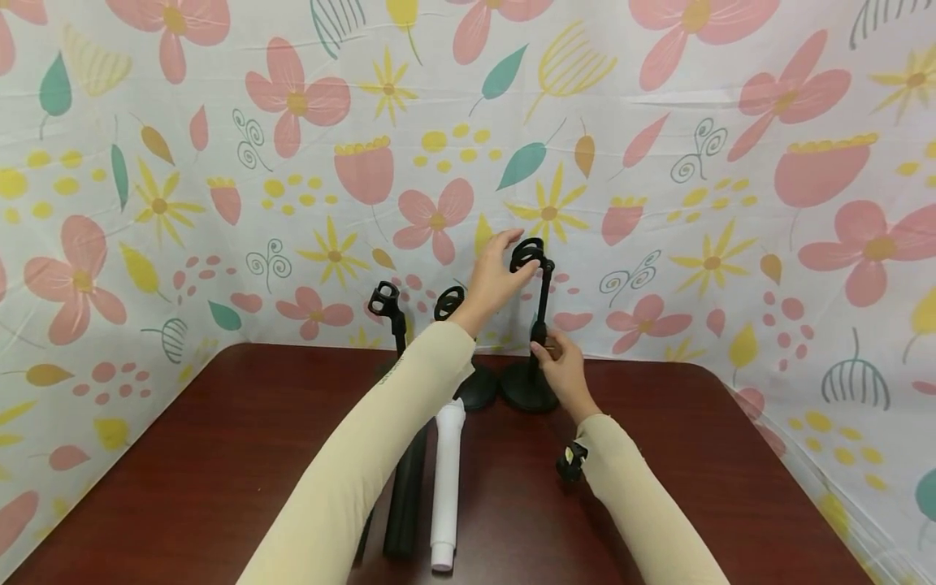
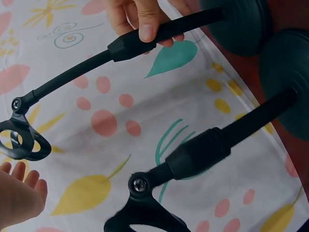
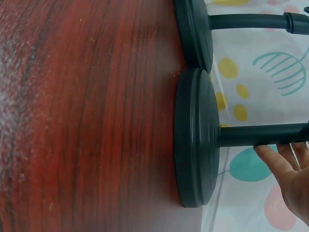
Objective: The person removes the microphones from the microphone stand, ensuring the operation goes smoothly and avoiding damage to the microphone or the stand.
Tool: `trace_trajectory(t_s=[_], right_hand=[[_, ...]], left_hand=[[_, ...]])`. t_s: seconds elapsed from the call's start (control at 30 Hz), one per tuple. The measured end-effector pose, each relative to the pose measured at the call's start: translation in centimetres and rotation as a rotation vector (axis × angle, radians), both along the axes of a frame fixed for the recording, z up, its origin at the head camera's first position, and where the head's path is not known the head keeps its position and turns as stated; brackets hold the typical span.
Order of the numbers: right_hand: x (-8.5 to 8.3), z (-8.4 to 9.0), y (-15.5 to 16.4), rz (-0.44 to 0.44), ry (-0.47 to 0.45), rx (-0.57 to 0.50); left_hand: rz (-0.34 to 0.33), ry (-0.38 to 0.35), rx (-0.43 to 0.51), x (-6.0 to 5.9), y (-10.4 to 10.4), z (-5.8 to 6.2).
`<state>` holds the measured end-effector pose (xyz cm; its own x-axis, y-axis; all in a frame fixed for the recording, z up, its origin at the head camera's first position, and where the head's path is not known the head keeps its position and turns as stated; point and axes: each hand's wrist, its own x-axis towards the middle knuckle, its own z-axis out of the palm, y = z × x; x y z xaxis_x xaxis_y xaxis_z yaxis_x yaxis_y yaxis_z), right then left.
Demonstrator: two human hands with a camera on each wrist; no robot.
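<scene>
Three black microphone stands stand in a row at the back of the table. My right hand pinches the pole of the rightmost stand at its collar, just above the round base. In the right wrist view its fingers curl under that pole beside the base. My left hand is up at that stand's clip. The left wrist view shows its fingers straight, just beside the clip and not closed round it.
The two other stands are left of the held one; the middle stand's base nearly touches it. A white tube and a black tube lie on the dark wood table. Flowered cloth hangs behind.
</scene>
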<state>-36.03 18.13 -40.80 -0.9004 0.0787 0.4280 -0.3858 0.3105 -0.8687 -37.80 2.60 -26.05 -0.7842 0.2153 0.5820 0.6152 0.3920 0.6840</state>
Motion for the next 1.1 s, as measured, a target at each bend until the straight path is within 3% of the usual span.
trace_trajectory(t_s=[0.17,0.43,0.63,0.83,1.1], right_hand=[[-0.7,-1.2,0.3,-0.024,0.005,0.001],[-0.7,-1.3,0.2,-0.020,0.016,0.010],[0.0,-0.3,-0.1,-0.001,0.012,-0.006],[1.8,1.7,-0.8,0.008,0.024,-0.009],[2.0,1.8,-0.8,0.003,0.012,-0.005]], left_hand=[[-0.011,0.015,-0.024,-0.5,0.9,-0.2],[0.034,-0.005,-0.030,-0.6,1.7,-0.4],[0.077,-0.019,-0.038,-0.7,2.3,0.0],[0.093,-0.103,0.011,-0.5,2.9,0.4],[0.141,-0.130,-0.028,-0.1,3.2,1.0]])
